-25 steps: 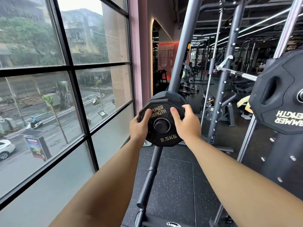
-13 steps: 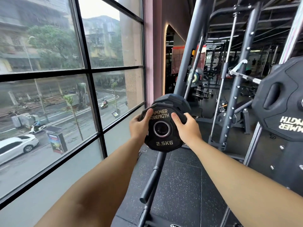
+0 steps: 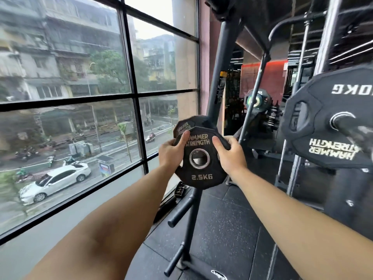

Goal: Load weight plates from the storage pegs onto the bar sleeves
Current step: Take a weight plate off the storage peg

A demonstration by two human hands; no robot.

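A small black 2.5 kg plate [image 3: 201, 174] is held upright in front of me, its centre hole empty. My left hand [image 3: 170, 151] grips its left rim and my right hand [image 3: 230, 153] grips its right rim, thumbs on the face. Just behind it a second small plate [image 3: 184, 125] stays on the slanted storage rack post [image 3: 219, 75]. At the right, a large 10 kg plate [image 3: 314, 126] sits on the bar sleeve [image 3: 355, 130], whose end points toward me.
Two bare pegs [image 3: 179, 212] stick out of the rack post lower down. A big window [image 3: 133, 93] runs along the left. Dark rubber floor [image 3: 222, 229] lies below. Rack uprights [image 3: 296, 168] and other machines stand at the right and behind.
The 2.5 kg plate has come off its peg toward me, uncovering a second plate behind it. My view has swung so the 10 kg plate and sleeve are closer.
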